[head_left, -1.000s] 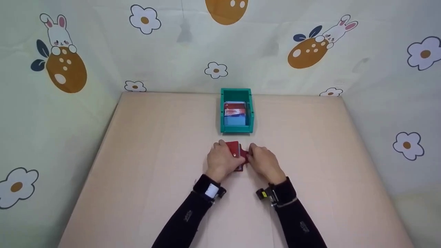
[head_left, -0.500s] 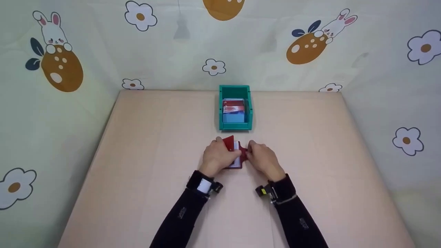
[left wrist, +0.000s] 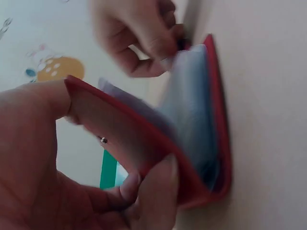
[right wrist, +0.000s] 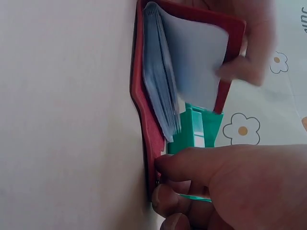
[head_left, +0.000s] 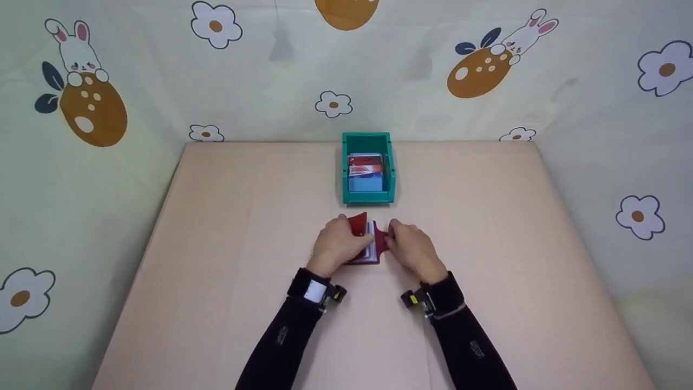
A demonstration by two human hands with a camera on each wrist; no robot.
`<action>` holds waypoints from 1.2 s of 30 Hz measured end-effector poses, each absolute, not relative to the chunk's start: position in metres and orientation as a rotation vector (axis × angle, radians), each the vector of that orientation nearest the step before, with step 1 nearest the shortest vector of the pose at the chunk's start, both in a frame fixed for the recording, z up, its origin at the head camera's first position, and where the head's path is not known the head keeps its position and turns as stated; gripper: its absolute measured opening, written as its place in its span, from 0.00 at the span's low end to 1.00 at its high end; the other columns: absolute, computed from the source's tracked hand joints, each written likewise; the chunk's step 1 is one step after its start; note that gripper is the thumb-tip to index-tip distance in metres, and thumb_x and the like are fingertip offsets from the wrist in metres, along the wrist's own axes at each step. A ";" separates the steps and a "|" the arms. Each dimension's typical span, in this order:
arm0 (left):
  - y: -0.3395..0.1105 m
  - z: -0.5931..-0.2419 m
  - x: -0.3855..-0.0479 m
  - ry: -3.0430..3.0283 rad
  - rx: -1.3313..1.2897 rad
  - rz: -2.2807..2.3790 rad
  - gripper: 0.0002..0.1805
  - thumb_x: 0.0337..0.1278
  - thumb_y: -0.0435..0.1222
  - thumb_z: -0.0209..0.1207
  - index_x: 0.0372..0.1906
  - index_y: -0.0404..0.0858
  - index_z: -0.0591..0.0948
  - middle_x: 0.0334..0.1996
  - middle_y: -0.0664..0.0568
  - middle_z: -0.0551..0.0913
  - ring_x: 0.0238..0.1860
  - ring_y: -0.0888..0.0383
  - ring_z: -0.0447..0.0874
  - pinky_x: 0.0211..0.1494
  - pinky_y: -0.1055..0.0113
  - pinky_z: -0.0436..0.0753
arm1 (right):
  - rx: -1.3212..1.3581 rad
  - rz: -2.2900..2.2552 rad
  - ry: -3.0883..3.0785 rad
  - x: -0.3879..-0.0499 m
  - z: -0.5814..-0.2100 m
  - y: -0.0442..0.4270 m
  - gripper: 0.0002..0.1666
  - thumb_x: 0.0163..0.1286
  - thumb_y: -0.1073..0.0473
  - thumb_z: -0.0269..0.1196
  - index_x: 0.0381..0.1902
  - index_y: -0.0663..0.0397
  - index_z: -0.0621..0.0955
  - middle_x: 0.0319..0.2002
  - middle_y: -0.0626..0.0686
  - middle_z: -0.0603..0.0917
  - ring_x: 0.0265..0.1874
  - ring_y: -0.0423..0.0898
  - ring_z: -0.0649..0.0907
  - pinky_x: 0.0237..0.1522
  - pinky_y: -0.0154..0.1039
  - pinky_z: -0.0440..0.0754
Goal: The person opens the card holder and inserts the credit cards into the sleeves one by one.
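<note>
A red card holder [head_left: 357, 223] lies partly opened on the table, its front cover lifted. Clear plastic sleeves [right wrist: 160, 72] fan out inside it. My left hand [head_left: 337, 242] grips the raised cover, thumb on its inner side; a metal snap [left wrist: 103, 140] shows on that cover in the left wrist view. My right hand [head_left: 414, 249] pinches the closing strap [right wrist: 152, 163] at the holder's right edge between thumb and finger. Beyond the holder stands a green bin [head_left: 369, 199] with cards [head_left: 365, 181] in it.
The pale tabletop [head_left: 260, 216] spreads around both hands. A patterned cloth wall [head_left: 379, 70] rises behind the table and along both sides.
My left hand has moved slightly left and swung the cover up, so the card holder has opened wider and its sleeves show. The right hand has stayed on the strap.
</note>
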State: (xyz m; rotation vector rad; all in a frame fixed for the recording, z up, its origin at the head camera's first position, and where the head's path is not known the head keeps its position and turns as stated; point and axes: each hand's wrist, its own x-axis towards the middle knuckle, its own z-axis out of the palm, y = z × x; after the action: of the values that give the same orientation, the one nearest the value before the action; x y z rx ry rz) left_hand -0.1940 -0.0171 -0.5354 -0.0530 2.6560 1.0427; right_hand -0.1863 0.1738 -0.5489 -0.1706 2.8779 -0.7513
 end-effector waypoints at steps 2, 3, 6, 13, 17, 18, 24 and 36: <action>-0.008 -0.537 -0.192 2.743 -0.039 0.928 0.41 0.59 0.57 0.71 0.64 0.28 0.77 0.52 0.38 0.87 0.48 0.46 0.89 0.55 0.53 0.92 | -0.169 -0.751 2.879 -0.187 -0.549 0.173 0.04 0.79 0.61 0.65 0.43 0.57 0.82 0.34 0.56 0.88 0.31 0.49 0.80 0.36 0.42 0.79; -0.004 -0.537 -0.191 2.776 -0.039 0.874 0.44 0.57 0.57 0.72 0.65 0.27 0.76 0.53 0.37 0.86 0.50 0.45 0.89 0.57 0.52 0.92 | -0.167 -0.747 2.881 -0.187 -0.550 0.173 0.04 0.79 0.61 0.65 0.43 0.57 0.82 0.34 0.56 0.88 0.31 0.49 0.80 0.36 0.42 0.78; 0.005 -0.538 -0.190 2.826 -0.057 0.784 0.47 0.53 0.57 0.75 0.66 0.26 0.75 0.54 0.36 0.84 0.51 0.43 0.89 0.58 0.51 0.92 | -0.159 -0.746 2.880 -0.187 -0.550 0.172 0.05 0.79 0.60 0.64 0.43 0.57 0.82 0.34 0.56 0.87 0.31 0.48 0.79 0.36 0.41 0.78; -0.001 -0.533 -0.194 2.718 -0.086 0.903 0.44 0.59 0.58 0.73 0.67 0.29 0.74 0.57 0.37 0.84 0.54 0.45 0.86 0.62 0.52 0.90 | -0.197 -0.753 2.896 -0.186 -0.547 0.173 0.06 0.79 0.60 0.66 0.43 0.58 0.82 0.34 0.57 0.88 0.31 0.49 0.80 0.37 0.44 0.80; -0.021 -0.528 -0.199 2.513 -0.060 1.102 0.36 0.65 0.55 0.68 0.66 0.34 0.75 0.55 0.40 0.86 0.50 0.48 0.87 0.53 0.54 0.93 | -0.186 -0.750 2.891 -0.186 -0.547 0.174 0.06 0.79 0.60 0.66 0.42 0.57 0.82 0.34 0.57 0.87 0.32 0.49 0.80 0.38 0.44 0.80; -0.027 -0.528 -0.200 2.453 -0.048 1.146 0.33 0.67 0.54 0.67 0.64 0.35 0.75 0.53 0.41 0.86 0.48 0.49 0.87 0.49 0.56 0.93 | -0.181 -0.749 2.884 -0.186 -0.547 0.174 0.06 0.79 0.60 0.65 0.43 0.57 0.81 0.34 0.56 0.87 0.32 0.49 0.80 0.38 0.44 0.80; -0.064 -0.530 -0.212 2.220 0.099 1.311 0.20 0.71 0.49 0.57 0.53 0.36 0.77 0.43 0.42 0.84 0.34 0.52 0.86 0.38 0.64 0.91 | -0.147 -0.776 2.840 -0.187 -0.547 0.175 0.06 0.80 0.59 0.65 0.45 0.57 0.82 0.36 0.56 0.88 0.33 0.49 0.80 0.39 0.43 0.80; -0.131 -0.548 -0.223 2.104 0.050 1.401 0.22 0.78 0.40 0.62 0.67 0.32 0.81 0.50 0.39 0.91 0.38 0.56 0.90 0.44 0.67 0.91 | -0.164 -0.790 2.853 -0.185 -0.548 0.177 0.07 0.81 0.59 0.66 0.46 0.57 0.82 0.37 0.56 0.89 0.33 0.48 0.80 0.40 0.43 0.81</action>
State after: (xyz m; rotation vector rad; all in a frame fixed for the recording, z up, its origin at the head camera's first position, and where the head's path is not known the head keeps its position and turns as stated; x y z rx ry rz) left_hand -0.2229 -0.1308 -0.5476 0.0504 2.1041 1.4013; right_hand -0.1852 0.1774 -0.5476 -0.1641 2.8534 -0.7904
